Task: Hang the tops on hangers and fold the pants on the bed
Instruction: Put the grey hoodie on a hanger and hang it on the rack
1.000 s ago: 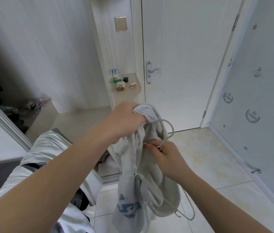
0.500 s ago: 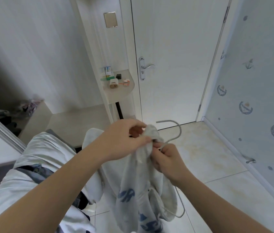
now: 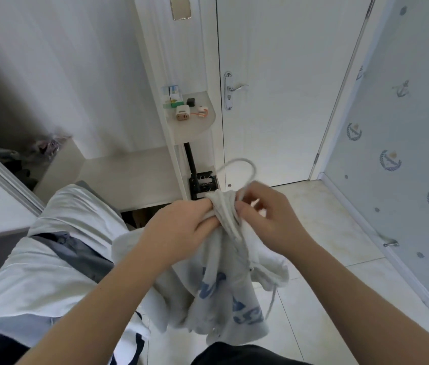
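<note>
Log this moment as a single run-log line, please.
step: white top onto hanger | left hand: grips top's bunched fabric | right hand: pinches hanger below hook | status: top bunched, not yet hung

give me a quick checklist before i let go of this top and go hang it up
1. Hook of the grey wire hanger clear of the cloth: ok, it sticks up above the bunched fabric.
2. Left hand holding the pale grey top with blue lettering: ok, it grips the gathered collar end.
3. Right hand steadying the hanger: ok, it pinches at the hook's base.
4. Top spread over the hanger's shoulders: not ok, the cloth is bunched and hangs in folds.
5. Hanger arms seated inside both shoulders: cannot tell, the cloth hides them.
</note>
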A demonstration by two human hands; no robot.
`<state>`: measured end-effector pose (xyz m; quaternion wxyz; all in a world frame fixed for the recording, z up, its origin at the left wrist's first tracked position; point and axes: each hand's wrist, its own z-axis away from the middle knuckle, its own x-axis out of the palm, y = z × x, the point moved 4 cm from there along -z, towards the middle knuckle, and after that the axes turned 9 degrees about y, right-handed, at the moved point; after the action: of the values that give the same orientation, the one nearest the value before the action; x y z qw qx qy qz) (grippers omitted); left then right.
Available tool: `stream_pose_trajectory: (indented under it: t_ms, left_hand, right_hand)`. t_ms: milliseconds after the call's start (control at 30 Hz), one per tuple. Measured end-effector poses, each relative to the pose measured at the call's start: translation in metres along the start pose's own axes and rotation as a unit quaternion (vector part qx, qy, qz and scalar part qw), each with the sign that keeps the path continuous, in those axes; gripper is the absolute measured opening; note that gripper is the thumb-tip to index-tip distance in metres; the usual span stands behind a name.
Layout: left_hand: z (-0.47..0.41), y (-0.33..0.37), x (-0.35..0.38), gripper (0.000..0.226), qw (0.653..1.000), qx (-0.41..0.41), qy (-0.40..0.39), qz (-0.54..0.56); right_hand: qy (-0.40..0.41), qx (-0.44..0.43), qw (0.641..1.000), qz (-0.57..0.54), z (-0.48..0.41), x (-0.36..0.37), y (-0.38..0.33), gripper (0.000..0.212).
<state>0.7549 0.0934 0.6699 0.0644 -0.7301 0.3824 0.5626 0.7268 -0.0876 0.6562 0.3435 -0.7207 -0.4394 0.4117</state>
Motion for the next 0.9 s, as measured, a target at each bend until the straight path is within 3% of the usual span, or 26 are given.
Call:
stream_pose_trajectory:
  t_ms: [67, 133, 233, 333, 467, 533, 600, 667, 800, 900]
  left_hand:
    - [0.013, -0.018, 0.0, 0.018, 0.992, -0.069, 0.053, 0.094]
    - [0.028, -0.028, -0.003, 0.011, 0.976, -0.103, 0.122, 0.151]
    - [0.044, -0.029, -0.006, 0.017, 0.95, -0.126, 0.195, 0.209]
    - [0.053, -0.021, -0.005, 0.015, 0.925, -0.133, 0.238, 0.266]
    - [0.063, -0.023, -0.003, 0.014, 0.915, -0.149, 0.257, 0.272]
    - [0.07, -0.032, -0.004, 0.012, 0.905, -0.172, 0.276, 0.273]
    - [0.077, -0.038, -0.004, 0.01, 0.898, -0.183, 0.288, 0.278]
    - [0.083, -0.038, -0.003, 0.01, 0.895, -0.183, 0.288, 0.287]
    - [0.093, -0.035, 0.0, 0.01, 0.896, -0.178, 0.274, 0.3]
    - [0.105, -0.044, -0.005, 0.012, 0.894, -0.194, 0.276, 0.295]
  right_hand:
    - [0.085, -0.031, 0.995, 0.033, 0.008, -0.021, 0.006, 0.019]
    - [0.117, -0.046, 0.991, 0.055, 0.024, -0.031, 0.017, 0.024]
    - [-0.014, 0.035, 0.998, 0.044, 0.053, -0.006, 0.039, 0.035]
    - [-0.148, 0.096, 0.984, 0.042, 0.075, 0.033, 0.055, 0.045]
    - [-0.169, 0.026, 0.982, 0.081, 0.083, 0.056, 0.054, 0.006]
    - [-0.146, 0.006, 0.986, 0.077, 0.088, 0.056, 0.05, 0.022]
    - [-0.179, 0.042, 0.983, 0.029, 0.095, 0.057, 0.049, 0.026]
    - [-0.276, 0.093, 0.956, 0.013, 0.103, 0.067, 0.058, 0.021]
    - [-0.426, 0.206, 0.877, 0.086, 0.11, 0.08, 0.095, 0.061]
    - [-0.495, 0.207, 0.82, 0.197, 0.117, 0.076, 0.125, 0.057]
